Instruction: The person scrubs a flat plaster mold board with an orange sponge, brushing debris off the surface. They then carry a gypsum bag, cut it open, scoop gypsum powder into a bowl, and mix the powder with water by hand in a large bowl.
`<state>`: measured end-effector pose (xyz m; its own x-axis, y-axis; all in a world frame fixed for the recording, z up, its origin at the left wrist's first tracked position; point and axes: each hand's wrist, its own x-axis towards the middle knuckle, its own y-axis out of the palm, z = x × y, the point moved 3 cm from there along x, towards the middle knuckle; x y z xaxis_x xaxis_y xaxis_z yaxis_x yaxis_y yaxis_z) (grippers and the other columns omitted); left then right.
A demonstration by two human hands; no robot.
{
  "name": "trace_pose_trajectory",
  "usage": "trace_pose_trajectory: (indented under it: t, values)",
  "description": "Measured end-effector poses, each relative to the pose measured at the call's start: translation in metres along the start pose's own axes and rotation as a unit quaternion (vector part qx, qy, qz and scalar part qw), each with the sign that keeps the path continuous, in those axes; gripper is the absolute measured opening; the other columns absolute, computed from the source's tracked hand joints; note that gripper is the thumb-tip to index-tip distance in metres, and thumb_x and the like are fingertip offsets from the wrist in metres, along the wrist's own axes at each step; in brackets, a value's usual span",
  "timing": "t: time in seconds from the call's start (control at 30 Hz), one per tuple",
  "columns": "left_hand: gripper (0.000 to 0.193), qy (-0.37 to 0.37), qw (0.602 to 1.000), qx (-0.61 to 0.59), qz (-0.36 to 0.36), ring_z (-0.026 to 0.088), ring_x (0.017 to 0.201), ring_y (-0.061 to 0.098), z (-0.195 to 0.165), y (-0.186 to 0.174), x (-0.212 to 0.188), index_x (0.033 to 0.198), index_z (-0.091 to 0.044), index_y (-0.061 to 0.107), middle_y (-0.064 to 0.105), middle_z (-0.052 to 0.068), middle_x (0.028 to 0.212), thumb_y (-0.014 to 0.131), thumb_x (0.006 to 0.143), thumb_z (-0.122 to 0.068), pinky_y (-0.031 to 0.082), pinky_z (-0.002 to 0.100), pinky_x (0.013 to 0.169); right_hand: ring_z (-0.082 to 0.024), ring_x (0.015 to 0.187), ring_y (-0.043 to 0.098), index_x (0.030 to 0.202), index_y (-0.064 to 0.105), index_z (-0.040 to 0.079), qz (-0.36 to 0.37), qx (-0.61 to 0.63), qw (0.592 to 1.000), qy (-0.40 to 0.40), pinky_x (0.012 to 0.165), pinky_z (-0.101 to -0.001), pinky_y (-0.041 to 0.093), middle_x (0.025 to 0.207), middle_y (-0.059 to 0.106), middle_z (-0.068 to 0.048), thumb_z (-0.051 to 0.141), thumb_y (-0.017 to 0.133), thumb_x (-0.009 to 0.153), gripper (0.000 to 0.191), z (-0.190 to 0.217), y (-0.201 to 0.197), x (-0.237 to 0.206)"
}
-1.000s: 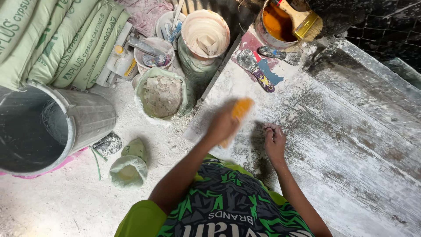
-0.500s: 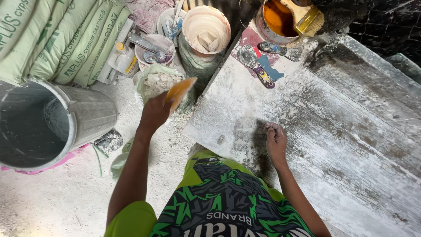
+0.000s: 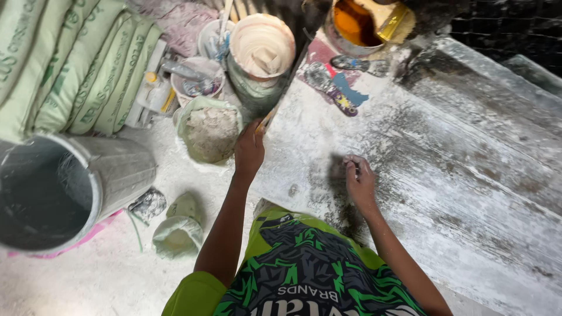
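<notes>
Landmark was the open pale-green plastic bag of grey-white powder [image 3: 211, 130], sitting on the dusty floor beside the board's left edge.

Left hand [image 3: 250, 151] hung just right of that bag, at the bag's right rim, fingers curled closed around a small orange-yellow flat tool [image 3: 264, 124]. Only a sliver of the tool showed above the knuckles, so its exact shape couldn't be told. What showed ran up and slightly right from the fist, away from the person's body. The powder lay directly left of the fingers, touching or nearly touching; contact couldn't be told.

Right hand [image 3: 358, 178] was well to the right of the bag, resting on the long white-dusted wooden board [image 3: 445, 175], fingertips bunched and pressed down on a dark rubbed patch. Whether it pinched anything was unclear. Left hand was clearly the nearer one to the bag; right hand stayed apart from it, braced on the board.

Board's long axis ran diagonally from beside the bag down toward lower right.

Above the bag: a round bucket of cream paste [image 3: 261, 47], touching or just beside the bag's top right. Upper left of the bag: a small bowl with odds and ends [image 3: 196, 79] and stacked pale-green sacks [image 3: 70, 64]. Lower left of the bag: a grey metal bucket lying tipped [image 3: 64, 187]. Below the bag: a crumpled small green bag [image 3: 178, 228].
</notes>
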<state>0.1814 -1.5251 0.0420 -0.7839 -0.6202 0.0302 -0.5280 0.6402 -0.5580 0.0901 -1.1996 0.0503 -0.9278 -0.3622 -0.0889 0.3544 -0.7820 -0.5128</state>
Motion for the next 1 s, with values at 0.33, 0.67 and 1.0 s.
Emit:
trace_pose_trajectory:
  t: [0.33, 0.67, 1.0]
  values:
    - [0.036, -0.100, 0.961, -0.258, -0.009, 0.022, 0.097, 0.066, -0.038, 0.055, 0.044, 0.124, 0.004, 0.057, 0.068, 0.014, 0.110, 0.060, 0.101, -0.023, 0.052, 0.038, 0.087, -0.022, 0.085, 0.068, 0.113, 0.070, 0.008, 0.019, -0.050, 0.995, 0.079, 0.079, -0.0368, 0.056, 0.097, 0.068, -0.010, 0.029, 0.058, 0.106, 0.026, -0.021, -0.021, 0.016]
    - [0.022, -0.232, 0.895, -0.379, -0.036, 0.008, 0.087, 0.061, -0.042, 0.105, 0.072, 0.116, 0.001, 0.064, 0.069, 0.003, 0.102, 0.064, 0.101, -0.015, 0.051, 0.028, 0.078, -0.042, 0.127, 0.047, 0.142, 0.052, 0.001, 0.006, -0.216, 0.972, -0.092, 0.109, -0.0497, 0.040, 0.142, 0.048, -0.024, 0.023, 0.067, 0.096, 0.053, 0.040, -0.001, 0.129]
    - [0.046, -0.154, 0.988, 0.020, 0.008, 0.034, 0.091, 0.068, -0.059, 0.127, 0.136, 0.101, 0.006, 0.072, 0.074, 0.023, 0.096, 0.048, 0.114, -0.031, 0.052, 0.046, 0.085, -0.039, 0.117, 0.056, 0.130, 0.061, 0.003, 0.009, -0.178, 0.979, -0.096, 0.104, -0.0465, 0.047, 0.128, 0.060, -0.020, 0.018, 0.070, 0.097, 0.037, 0.039, -0.004, 0.155]
